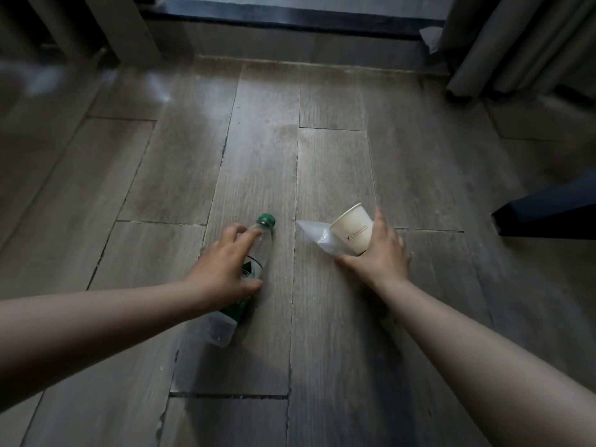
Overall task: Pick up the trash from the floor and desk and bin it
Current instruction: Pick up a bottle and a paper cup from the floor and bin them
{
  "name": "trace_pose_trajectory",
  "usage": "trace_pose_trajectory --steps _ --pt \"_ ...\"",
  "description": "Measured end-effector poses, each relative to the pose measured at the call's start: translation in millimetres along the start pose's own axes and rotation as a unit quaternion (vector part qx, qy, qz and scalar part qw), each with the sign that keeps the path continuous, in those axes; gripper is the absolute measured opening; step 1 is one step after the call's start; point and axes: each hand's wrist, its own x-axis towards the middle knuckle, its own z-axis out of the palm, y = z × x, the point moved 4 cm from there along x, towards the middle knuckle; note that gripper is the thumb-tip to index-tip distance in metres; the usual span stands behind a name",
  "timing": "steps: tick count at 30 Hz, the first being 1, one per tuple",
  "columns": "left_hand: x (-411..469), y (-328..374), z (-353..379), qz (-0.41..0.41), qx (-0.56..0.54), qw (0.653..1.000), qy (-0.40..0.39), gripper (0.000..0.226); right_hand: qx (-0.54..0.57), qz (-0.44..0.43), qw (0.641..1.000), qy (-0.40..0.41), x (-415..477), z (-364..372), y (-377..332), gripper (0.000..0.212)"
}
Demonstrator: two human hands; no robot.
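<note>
A clear plastic bottle (258, 253) with a green cap and green label lies on the wooden floor, cap pointing away from me. My left hand (222, 269) is over its middle, fingers and thumb curling round it. My right hand (380, 253) grips a white paper cup (351, 230) tilted to the left, together with a clear plastic wrapper (319, 238) that sticks out leftward under the cup.
Grey wood-plank floor (322, 156) stretches ahead to a dark window sill. Curtains (516, 43) hang at the back right and back left. A dark furniture corner (548, 204) juts in from the right. A scrap of paper (430, 38) sits by the right curtain.
</note>
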Motion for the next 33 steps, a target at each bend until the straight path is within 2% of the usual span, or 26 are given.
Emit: trace_pose_trajectory --steps 4,8,12,17,20,23,27,30,33 --pt "5 2 3 0.000 -0.022 1.000 0.007 0.086 0.094 -0.021 0.995 0.037 4 0 6 0.094" --pt "0 18 4 -0.031 -0.089 0.995 -0.020 0.087 0.248 0.075 0.965 0.042 -17 -7 17 0.067" --pt "-34 43 -12 -0.101 -0.106 0.989 -0.019 0.091 0.338 0.186 0.922 0.018 -72 -31 25 0.062" --pt "-96 93 -69 -0.222 -0.171 0.959 -0.033 0.099 0.342 0.275 0.898 0.019 -158 -101 3 0.052" --pt "-125 139 -120 -0.212 -0.147 0.965 -0.053 0.092 0.360 0.319 0.876 -0.012 -196 -164 -20 0.052" --pt "-143 201 -182 -0.191 -0.152 0.968 -0.052 0.083 0.372 0.342 0.863 -0.010 -226 -246 -40 0.049" --pt "-164 290 -272 -0.185 -0.190 0.963 -0.044 0.032 0.367 0.333 0.868 0.003 -258 -374 -68 0.050" --pt "-187 365 -336 -0.150 -0.209 0.965 -0.040 0.040 0.347 0.313 0.883 0.040 -279 -478 -91 0.058" --pt "-211 437 -400 -0.098 -0.219 0.971 -0.024 0.037 0.354 0.284 0.887 0.086 -299 -581 -113 0.060"
